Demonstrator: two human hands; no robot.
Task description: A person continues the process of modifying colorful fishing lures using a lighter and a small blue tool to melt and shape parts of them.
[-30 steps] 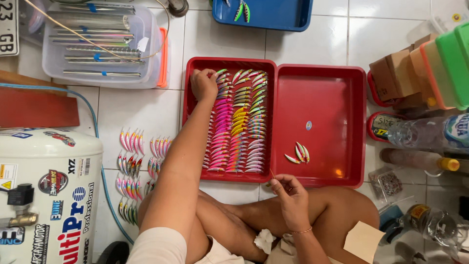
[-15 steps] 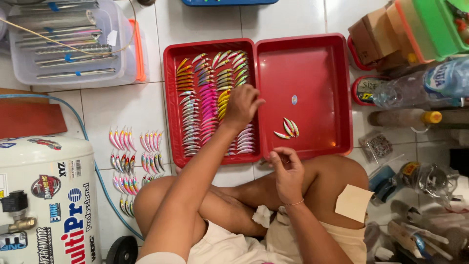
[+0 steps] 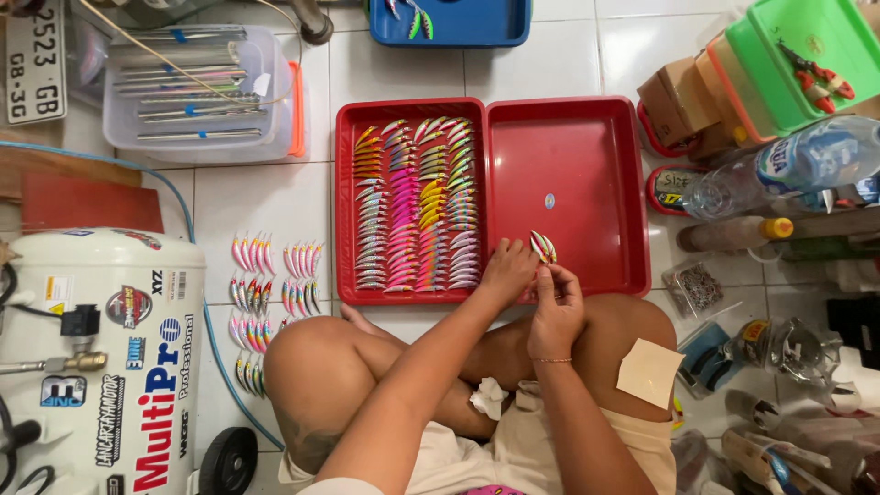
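Small painted fish-shaped fishing lures (image 3: 417,206) fill the left red plastic tray (image 3: 345,197) in packed columns of orange, silver, pink, yellow and multicoloured bodies, lying flat and curved alike. A few more striped lures (image 3: 543,246) lie fanned together at the near left of the adjoining right red plastic tray (image 3: 587,137), just beside the hands.

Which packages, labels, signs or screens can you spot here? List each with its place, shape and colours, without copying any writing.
Number plate: top left corner, white rectangle, black characters.
Compressor tank: lower left, cream cylinder with red and blue lettering and small stickers.
Water bottle: right, lying down, clear with a blue label.
Cardboard box: right of the red tray, small and brown.
Tray sticker: middle of the empty half, small oval.
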